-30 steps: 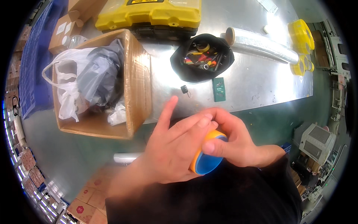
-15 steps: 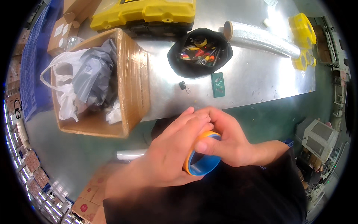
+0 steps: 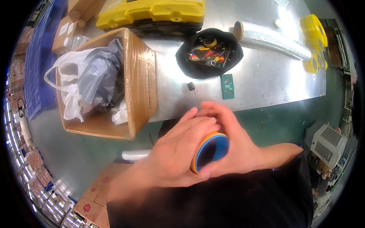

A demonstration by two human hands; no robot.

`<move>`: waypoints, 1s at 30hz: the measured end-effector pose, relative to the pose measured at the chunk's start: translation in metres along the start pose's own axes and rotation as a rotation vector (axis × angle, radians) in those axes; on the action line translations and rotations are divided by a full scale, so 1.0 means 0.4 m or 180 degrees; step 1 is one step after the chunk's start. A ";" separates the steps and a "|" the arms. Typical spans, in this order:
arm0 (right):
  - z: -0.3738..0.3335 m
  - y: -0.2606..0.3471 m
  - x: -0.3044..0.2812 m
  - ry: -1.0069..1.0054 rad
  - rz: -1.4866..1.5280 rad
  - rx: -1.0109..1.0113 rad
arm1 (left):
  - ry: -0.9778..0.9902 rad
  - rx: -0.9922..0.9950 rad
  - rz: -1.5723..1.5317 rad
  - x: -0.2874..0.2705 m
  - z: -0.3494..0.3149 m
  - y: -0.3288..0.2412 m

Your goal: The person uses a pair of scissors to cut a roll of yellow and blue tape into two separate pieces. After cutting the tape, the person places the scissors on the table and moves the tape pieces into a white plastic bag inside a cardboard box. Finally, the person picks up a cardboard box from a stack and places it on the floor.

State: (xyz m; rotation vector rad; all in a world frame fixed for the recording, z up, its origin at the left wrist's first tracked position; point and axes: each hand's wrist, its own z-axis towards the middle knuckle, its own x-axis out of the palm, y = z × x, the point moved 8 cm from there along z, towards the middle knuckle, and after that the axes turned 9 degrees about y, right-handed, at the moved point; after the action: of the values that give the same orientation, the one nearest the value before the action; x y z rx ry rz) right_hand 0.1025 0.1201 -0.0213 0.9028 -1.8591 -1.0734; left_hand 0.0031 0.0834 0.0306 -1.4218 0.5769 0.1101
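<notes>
Between my hands, just off the near edge of the metal table, is an orange ring-shaped tape roll (image 3: 221,147) with a blue inner wall. My left hand (image 3: 175,152) wraps over its left side, fingers together and reaching toward the right hand's fingers. Curving around the right side, my right hand (image 3: 237,146) has its thumb low against the near rim. Both hands grip the roll and cover most of its outside. Beyond them on the table lie a small black combination padlock (image 3: 191,86) and a flat green case (image 3: 227,87).
A cardboard box (image 3: 142,87) holding plastic bags stands at the left. Farther back are a yellow toolbox (image 3: 163,11), a black tool bag (image 3: 185,62) with hand tools, a roll of clear film (image 3: 273,40) and yellow tape rolls (image 3: 312,32). A white tube (image 3: 135,155) lies lower left.
The tape roll has turned in my hands, its opening tilting differently. My right thumb has moved from the far inner rim down to the near side. The view has shifted slightly.
</notes>
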 end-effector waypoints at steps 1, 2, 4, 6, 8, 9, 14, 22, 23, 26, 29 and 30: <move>-0.006 0.011 -0.003 -0.0055 -0.0207 -0.0252 | 0.0026 0.0039 0.0030 0.001 0.001 -0.002; -0.008 0.017 -0.007 0.0026 -0.0546 -0.0218 | 0.0054 0.0078 0.0059 0.003 0.003 -0.005; -0.015 0.040 -0.003 0.0035 -0.0905 -0.0348 | 0.0111 0.0135 0.0151 0.003 0.005 -0.009; -0.023 0.065 0.002 0.0055 -0.1442 -0.0309 | 0.0157 0.0155 0.0294 -0.005 0.008 -0.021; -0.022 0.069 0.000 -0.0001 -0.1326 -0.0321 | -0.0014 0.0177 0.0487 -0.004 0.005 -0.020; -0.020 0.070 -0.005 -0.0050 -0.1275 -0.0323 | -0.0091 0.0207 0.0576 -0.003 0.008 -0.019; -0.020 0.047 -0.005 -0.0191 -0.1048 -0.0341 | -0.0494 -0.0070 0.1236 -0.002 0.004 -0.033; -0.022 0.014 0.011 0.0024 -0.0723 -0.0119 | -0.0679 -0.0126 0.0324 0.003 -0.015 -0.017; -0.020 0.010 0.013 0.0090 -0.0647 -0.0023 | -0.0669 -0.0118 0.0322 0.005 -0.017 -0.016; -0.015 -0.009 0.011 0.0205 -0.0578 -0.0005 | -0.0645 -0.0084 0.0328 0.012 -0.018 -0.011; -0.009 -0.010 0.005 0.0303 -0.0647 -0.0043 | -0.0610 -0.0087 0.0360 0.014 -0.013 -0.005; -0.007 -0.010 0.005 0.0336 -0.0675 -0.0041 | -0.0600 -0.0103 0.0369 0.015 -0.012 -0.004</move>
State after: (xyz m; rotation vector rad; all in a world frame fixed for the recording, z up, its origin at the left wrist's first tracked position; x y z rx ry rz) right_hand 0.1047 0.1160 -0.0235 1.1469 -1.6959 -1.1399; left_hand 0.0075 0.0770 0.0293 -1.3913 0.5028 0.3435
